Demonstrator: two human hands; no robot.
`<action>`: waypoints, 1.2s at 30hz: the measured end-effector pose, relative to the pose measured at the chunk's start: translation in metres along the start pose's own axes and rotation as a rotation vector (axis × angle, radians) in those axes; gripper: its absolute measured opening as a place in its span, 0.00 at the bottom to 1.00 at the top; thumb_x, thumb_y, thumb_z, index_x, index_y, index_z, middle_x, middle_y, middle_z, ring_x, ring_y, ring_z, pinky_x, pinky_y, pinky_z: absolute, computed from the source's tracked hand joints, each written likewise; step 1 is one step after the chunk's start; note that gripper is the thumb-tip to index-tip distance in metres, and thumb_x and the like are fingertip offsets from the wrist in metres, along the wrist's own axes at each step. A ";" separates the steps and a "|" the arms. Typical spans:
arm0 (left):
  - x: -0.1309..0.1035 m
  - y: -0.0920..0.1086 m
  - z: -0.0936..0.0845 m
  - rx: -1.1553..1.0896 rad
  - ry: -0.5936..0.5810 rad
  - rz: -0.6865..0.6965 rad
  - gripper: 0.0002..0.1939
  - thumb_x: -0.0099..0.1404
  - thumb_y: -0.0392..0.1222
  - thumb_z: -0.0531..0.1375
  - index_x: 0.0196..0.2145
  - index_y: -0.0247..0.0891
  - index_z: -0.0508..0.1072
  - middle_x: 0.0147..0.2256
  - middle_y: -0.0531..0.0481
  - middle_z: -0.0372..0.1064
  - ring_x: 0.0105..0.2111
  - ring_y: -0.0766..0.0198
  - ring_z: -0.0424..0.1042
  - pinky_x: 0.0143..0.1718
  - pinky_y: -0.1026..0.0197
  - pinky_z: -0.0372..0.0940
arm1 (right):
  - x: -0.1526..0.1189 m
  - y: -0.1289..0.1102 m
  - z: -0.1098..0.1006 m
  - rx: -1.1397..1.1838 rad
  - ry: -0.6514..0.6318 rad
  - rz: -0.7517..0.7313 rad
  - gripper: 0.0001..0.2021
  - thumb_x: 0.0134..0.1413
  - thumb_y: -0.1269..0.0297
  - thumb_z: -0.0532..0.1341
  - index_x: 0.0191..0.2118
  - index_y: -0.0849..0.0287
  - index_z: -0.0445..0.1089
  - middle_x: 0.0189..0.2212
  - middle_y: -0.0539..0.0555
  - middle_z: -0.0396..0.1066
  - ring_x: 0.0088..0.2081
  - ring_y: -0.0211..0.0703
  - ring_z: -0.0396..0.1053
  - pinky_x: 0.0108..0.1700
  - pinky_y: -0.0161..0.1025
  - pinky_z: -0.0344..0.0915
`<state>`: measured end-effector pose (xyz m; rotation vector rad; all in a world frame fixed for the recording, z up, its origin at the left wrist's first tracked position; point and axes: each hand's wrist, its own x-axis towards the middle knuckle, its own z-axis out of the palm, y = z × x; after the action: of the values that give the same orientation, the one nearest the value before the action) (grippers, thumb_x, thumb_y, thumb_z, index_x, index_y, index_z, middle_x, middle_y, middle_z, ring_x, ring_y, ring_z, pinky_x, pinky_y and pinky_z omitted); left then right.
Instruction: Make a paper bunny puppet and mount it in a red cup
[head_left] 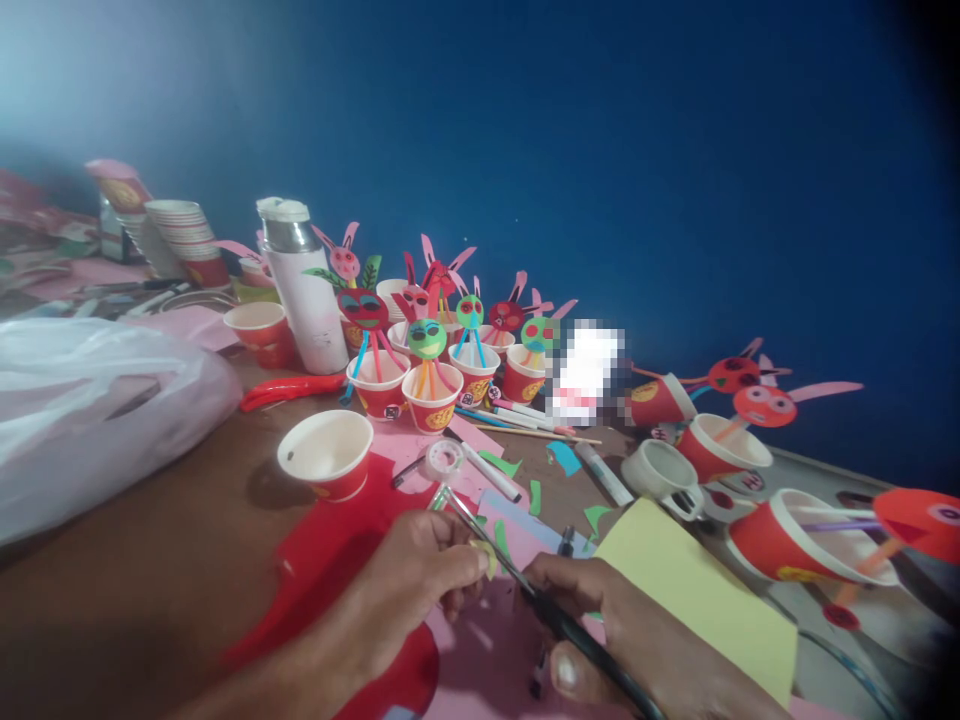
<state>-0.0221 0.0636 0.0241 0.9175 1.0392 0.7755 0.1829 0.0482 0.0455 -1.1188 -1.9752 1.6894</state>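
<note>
My left hand point(405, 590) pinches a small piece of yellow paper point(489, 556) between thumb and fingers. In my right hand point(630, 630) is a pair of scissors point(551, 608) with dark handles, its shiny blades pointing up and left past the yellow piece. Beneath both hands lie pink paper point(480, 655) and red paper point(330, 545). A sheet of yellow paper point(697, 590) lies beside my right hand, and green paper scraps point(535, 497) are scattered ahead. A tape roll point(444, 458) and a marker point(491, 472) rest just beyond the blade tips.
Red paper cups with paper-faced figures point(433, 398) stand along the blue wall. An unadorned paper cup point(326, 455) is nearer me. A white flask point(306, 300) stands behind, a plastic bag point(112, 410) lies left, and a white mug point(661, 475) sits right. One bright patch is pixelated.
</note>
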 end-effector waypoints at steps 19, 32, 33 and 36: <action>0.000 0.005 0.003 -0.024 0.011 -0.016 0.07 0.47 0.39 0.60 0.17 0.33 0.69 0.14 0.53 0.64 0.14 0.73 0.58 0.16 0.69 0.53 | 0.000 -0.001 -0.002 0.010 -0.025 0.037 0.20 0.46 0.47 0.60 0.37 0.61 0.65 0.31 0.50 0.63 0.32 0.38 0.57 0.31 0.31 0.58; -0.001 0.006 0.002 -0.018 -0.009 -0.016 0.08 0.47 0.40 0.61 0.17 0.33 0.70 0.15 0.51 0.66 0.14 0.72 0.59 0.16 0.68 0.55 | 0.000 -0.009 -0.004 0.020 -0.026 0.089 0.21 0.44 0.48 0.62 0.39 0.61 0.69 0.33 0.53 0.68 0.34 0.42 0.62 0.36 0.34 0.60; -0.001 0.006 0.002 -0.017 -0.011 -0.023 0.08 0.47 0.40 0.61 0.16 0.33 0.70 0.15 0.51 0.65 0.14 0.72 0.58 0.16 0.68 0.54 | 0.000 -0.009 -0.004 0.020 -0.025 0.099 0.21 0.44 0.48 0.62 0.39 0.61 0.69 0.32 0.52 0.69 0.34 0.42 0.63 0.36 0.34 0.60; -0.002 0.007 0.002 -0.002 -0.014 -0.049 0.08 0.47 0.40 0.61 0.16 0.33 0.70 0.14 0.52 0.65 0.14 0.73 0.58 0.16 0.69 0.54 | -0.001 -0.010 -0.005 0.025 -0.022 0.129 0.22 0.42 0.48 0.63 0.37 0.62 0.69 0.29 0.51 0.67 0.32 0.42 0.62 0.35 0.34 0.61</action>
<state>-0.0212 0.0645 0.0315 0.8915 1.0456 0.7279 0.1834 0.0505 0.0563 -1.2483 -1.9273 1.7925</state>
